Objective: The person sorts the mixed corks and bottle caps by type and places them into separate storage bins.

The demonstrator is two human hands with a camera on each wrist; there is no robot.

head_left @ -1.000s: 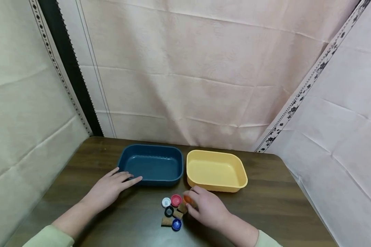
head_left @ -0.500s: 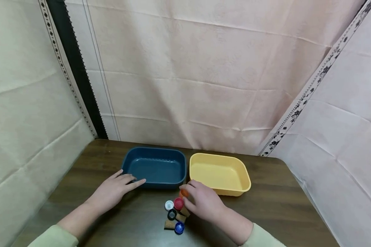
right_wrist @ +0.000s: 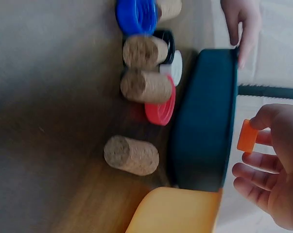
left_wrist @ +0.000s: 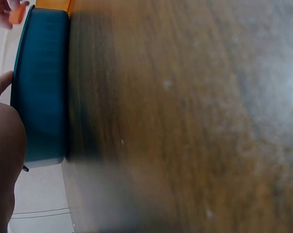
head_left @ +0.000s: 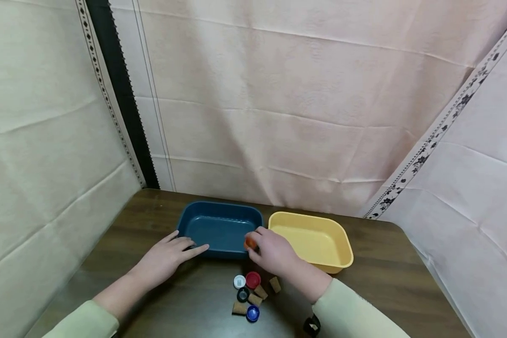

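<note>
Near the middle of the frame in the head view, we see the right hand (head_left: 274,252) with thumb and finger pinched on an orange cap (head_left: 250,243). The cap is above the right end of the blue bin (head_left: 219,232), and in the right wrist view we find it higher than the rim, with the other fingers loosely bent below. The left hand (head_left: 169,256), left of centre, has its fingers spread apart and resting at the bin's near left rim.

Just right of that bin stands the yellow bin (head_left: 317,237), partly behind the right hand. Below them, at the lower centre of the frame, we make out a small cluster on the dark wooden counter (head_left: 181,305): a white cap (head_left: 239,281) beside a red cap (head_left: 253,280), then a black cap (head_left: 242,295), a blue cap (head_left: 252,313) and three corks (head_left: 255,299) lying among them. One lone cork (head_left: 275,284) lies a little apart to the right. Pale cloth (head_left: 279,117) fills the upper frame.
</note>
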